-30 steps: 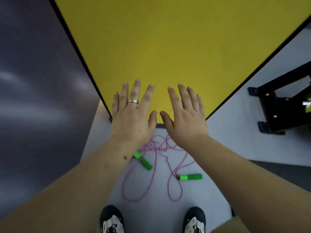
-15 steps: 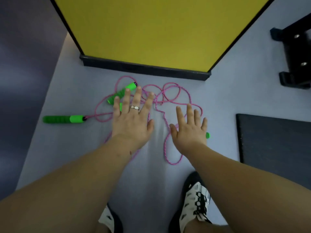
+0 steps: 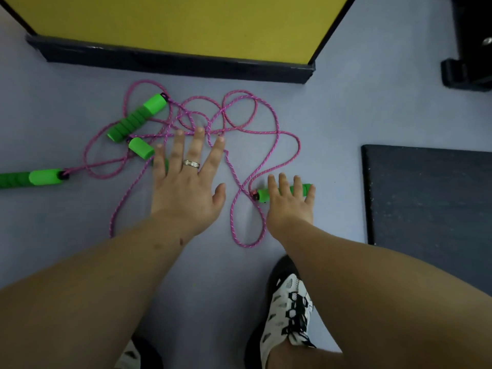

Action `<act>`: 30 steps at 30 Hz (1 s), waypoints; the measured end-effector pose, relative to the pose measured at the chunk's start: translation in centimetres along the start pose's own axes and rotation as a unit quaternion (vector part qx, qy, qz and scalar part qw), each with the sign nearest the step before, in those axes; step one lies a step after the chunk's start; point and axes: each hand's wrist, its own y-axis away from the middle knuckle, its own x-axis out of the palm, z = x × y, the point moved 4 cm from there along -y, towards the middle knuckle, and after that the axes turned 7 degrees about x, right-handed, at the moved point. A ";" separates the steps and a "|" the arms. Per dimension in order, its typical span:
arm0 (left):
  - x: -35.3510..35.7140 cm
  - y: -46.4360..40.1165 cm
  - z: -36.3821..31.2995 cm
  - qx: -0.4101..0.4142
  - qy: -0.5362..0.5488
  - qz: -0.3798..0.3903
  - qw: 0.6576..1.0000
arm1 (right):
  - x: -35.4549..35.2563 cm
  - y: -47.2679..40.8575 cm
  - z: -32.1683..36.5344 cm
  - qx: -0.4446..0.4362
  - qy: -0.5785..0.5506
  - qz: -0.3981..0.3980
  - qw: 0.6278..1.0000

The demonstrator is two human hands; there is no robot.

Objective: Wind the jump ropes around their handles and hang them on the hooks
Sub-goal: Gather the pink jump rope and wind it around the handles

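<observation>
Tangled pink jump ropes [image 3: 269, 131] lie on the pale floor with several green handles. One handle [image 3: 137, 117] lies at the upper left, a second [image 3: 140, 147] just below it, a third [image 3: 32, 178] at the far left. My left hand [image 3: 186, 182] hovers flat with spread fingers over the tangle, partly covering the second handle. My right hand [image 3: 288, 203] reaches with straight fingers over a fourth green handle [image 3: 300, 190] on the right; whether it touches is unclear.
A yellow panel [image 3: 186, 22] with a dark base [image 3: 173, 62] stands behind the ropes. A dark mat [image 3: 431, 209] lies at right, black equipment feet [image 3: 466, 73] at the upper right. My shoes [image 3: 290, 312] stand near the bottom.
The view has tilted down and closer to the floor. Both hands have dropped toward the ropes; my right hand now lies over the right green handle.
</observation>
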 end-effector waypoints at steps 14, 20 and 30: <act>-2.9 -0.4 0.3 0.009 0.014 0.003 1.000 | -7.1 -0.6 1.6 -0.020 -0.008 0.039 0.999; -9.0 1.7 1.9 0.024 0.053 -0.011 0.998 | -19.1 5.8 7.2 -0.154 0.058 0.013 0.986; -20.1 6.4 5.6 0.033 0.201 -0.068 0.977 | -31.9 18.5 8.8 -0.288 -0.214 -0.029 0.933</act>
